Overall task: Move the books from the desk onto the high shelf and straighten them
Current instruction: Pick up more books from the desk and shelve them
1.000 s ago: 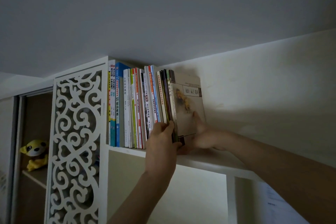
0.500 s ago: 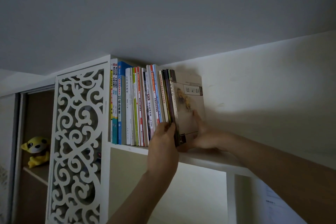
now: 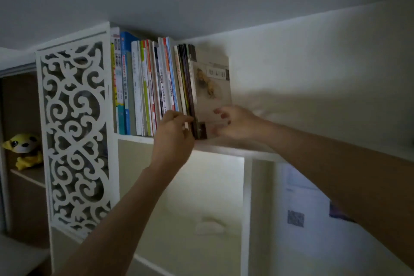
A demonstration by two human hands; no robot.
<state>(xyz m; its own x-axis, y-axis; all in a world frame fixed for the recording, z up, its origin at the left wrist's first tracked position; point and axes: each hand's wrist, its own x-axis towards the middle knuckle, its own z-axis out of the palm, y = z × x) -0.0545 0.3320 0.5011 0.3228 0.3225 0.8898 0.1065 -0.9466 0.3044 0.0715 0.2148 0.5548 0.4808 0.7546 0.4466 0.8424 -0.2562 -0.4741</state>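
A row of upright books point(image 3: 143, 87) stands on the high white shelf point(image 3: 226, 148), just under the ceiling. The rightmost is a beige book point(image 3: 212, 89) with a picture on its cover, and thin dark books point(image 3: 187, 78) stand left of it. My left hand point(image 3: 173, 136) is raised in front of the row, its fingers curled round the lower spines of the thin books. My right hand point(image 3: 235, 123) is beside the beige book's cover near its bottom, fingers loosely bent, fingertips at the cover. The image is dim and slightly blurred.
A white carved lattice panel point(image 3: 74, 132) closes the shelf's left end. Behind it, a yellow plush toy point(image 3: 22, 148) sits in a brown cabinet. Bare shelf runs right of the books along the wall. Papers point(image 3: 295, 217) hang on the wall below the shelf.
My right hand's fingers lay straight up against the beige cover and are now bent and lower. My left hand stays at the lower spines. The view has shifted.
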